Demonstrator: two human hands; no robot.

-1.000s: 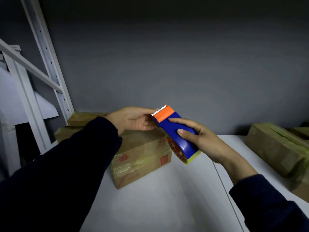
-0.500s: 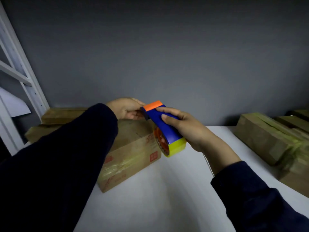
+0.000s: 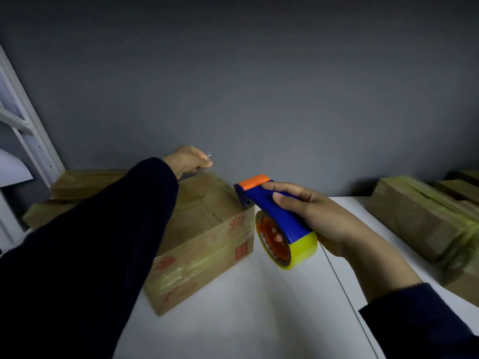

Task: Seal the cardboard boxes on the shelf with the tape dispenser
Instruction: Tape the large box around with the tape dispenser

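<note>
Head view: we note the right hand (image 3: 318, 216), fingers wrapped around the tape dispenser (image 3: 277, 218), its nose at the top edge of the cardboard box (image 3: 207, 237) on the shelf (image 3: 246, 307). At 11 o'clock, the left hand (image 3: 189, 159) pinches a clear tape end (image 3: 208, 155). Taped boxes (image 3: 420, 218) lie at 3 o'clock.

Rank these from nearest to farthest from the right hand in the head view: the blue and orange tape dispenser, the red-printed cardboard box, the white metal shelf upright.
1. The blue and orange tape dispenser: gripped in the right hand itself.
2. The red-printed cardboard box: just left of the dispenser's nose.
3. The white metal shelf upright: at the far left edge.
</note>
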